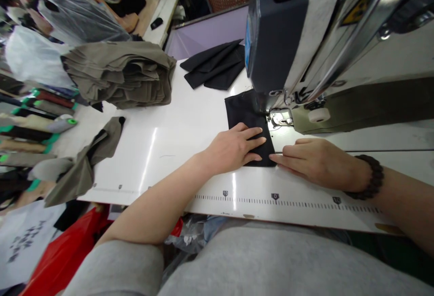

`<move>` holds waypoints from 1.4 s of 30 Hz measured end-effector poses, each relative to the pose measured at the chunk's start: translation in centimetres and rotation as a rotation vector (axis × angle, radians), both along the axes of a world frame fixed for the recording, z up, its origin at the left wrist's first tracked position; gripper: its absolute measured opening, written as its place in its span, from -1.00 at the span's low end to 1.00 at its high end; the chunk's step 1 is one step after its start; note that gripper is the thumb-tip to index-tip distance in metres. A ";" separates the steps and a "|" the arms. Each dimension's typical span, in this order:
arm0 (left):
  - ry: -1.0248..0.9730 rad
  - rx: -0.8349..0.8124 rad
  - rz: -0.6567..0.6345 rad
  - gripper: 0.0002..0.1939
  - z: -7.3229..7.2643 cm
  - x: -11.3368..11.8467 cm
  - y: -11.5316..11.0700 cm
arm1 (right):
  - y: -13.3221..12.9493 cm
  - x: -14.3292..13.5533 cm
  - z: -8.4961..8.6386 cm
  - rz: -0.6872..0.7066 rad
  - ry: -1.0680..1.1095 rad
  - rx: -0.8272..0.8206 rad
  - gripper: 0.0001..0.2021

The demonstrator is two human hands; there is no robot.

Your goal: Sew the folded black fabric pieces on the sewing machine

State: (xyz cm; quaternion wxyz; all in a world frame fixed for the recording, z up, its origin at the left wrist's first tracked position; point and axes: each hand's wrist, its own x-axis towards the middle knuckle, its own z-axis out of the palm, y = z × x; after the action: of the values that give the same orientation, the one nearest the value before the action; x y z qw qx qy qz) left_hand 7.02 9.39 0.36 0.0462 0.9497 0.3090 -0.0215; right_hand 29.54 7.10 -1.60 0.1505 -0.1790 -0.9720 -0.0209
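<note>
A small black fabric piece (243, 111) lies flat on the white sewing table (176, 142), its far end under the presser foot (278, 117) of the sewing machine (305, 38). My left hand (233, 148) presses flat on the near part of the fabric, fingers together and pointing right. My right hand (313, 160) rests on the table at the fabric's near right corner, fingertips touching its edge. A dark bead bracelet (371, 178) circles my right wrist.
A stack of folded olive-grey garments (125, 74) sits at the back left. More black pieces (215, 65) lie behind the machine. An olive-grey piece (84, 160) hangs over the left edge. A ruler scale (274, 199) runs along the front edge. Thread cones (50, 124) stand at left.
</note>
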 end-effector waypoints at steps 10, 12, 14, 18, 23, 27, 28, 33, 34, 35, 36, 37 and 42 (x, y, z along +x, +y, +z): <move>-0.046 0.022 0.023 -0.50 -0.6 0.1 -0.3 | -0.2 0.0 -0.8 -0.021 -0.074 -0.013 -0.78; -0.058 0.057 0.013 -0.51 -1.0 0.2 -0.1 | -0.1 0.0 -0.8 -0.054 -0.062 -0.015 -0.78; -0.057 0.082 -0.012 -0.52 -1.2 0.3 0.4 | 0.0 -0.1 -0.9 -0.081 -0.045 -0.007 -0.76; -0.029 0.065 -0.043 -0.53 -1.0 0.7 1.8 | 0.4 -0.2 -1.0 -0.131 -0.023 0.000 -0.74; -0.048 0.038 0.000 -0.54 -1.0 0.9 3.0 | 0.7 -0.1 -1.0 -0.222 -0.055 -0.025 -0.74; -0.128 0.003 0.017 -0.53 -1.8 0.8 3.0 | 0.8 -0.1 -1.0 -0.235 -0.069 -0.056 -0.73; -0.148 -0.012 0.022 -0.53 -2.1 0.7 2.9 | 0.9 -0.1 -1.1 -0.234 -0.065 -0.058 -0.73; -0.226 -0.055 0.041 -0.53 -2.8 0.7 2.9 | 0.8 -0.2 -1.2 -0.230 -0.041 -0.071 -0.71; -0.232 -0.057 0.042 -0.53 -2.9 0.7 2.9 | 0.8 -0.2 -1.2 -0.236 -0.040 -0.073 -0.71; -0.235 -0.059 0.043 -0.53 -2.9 0.7 3.0 | 0.8 -0.3 -1.2 -0.242 -0.042 -0.073 -0.71; -0.236 -0.061 0.042 -0.54 -2.9 0.7 3.1 | 0.8 -0.3 -1.2 -0.247 -0.044 -0.071 -0.71; -0.238 -0.062 0.041 -0.54 -2.9 0.7 3.2 | 0.8 -0.3 -1.2 -0.250 -0.047 -0.069 -0.71; -0.235 -0.069 0.029 -0.54 -2.7 0.6 3.4 | 0.8 -0.3 -1.1 -0.250 -0.048 -0.045 -0.69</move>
State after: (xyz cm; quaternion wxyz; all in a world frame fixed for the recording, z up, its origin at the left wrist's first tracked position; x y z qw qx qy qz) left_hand 7.66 12.77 -2.29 0.1151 0.9389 0.3143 0.0799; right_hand 29.28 7.92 -2.71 0.1194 -0.3015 -0.9457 -0.0219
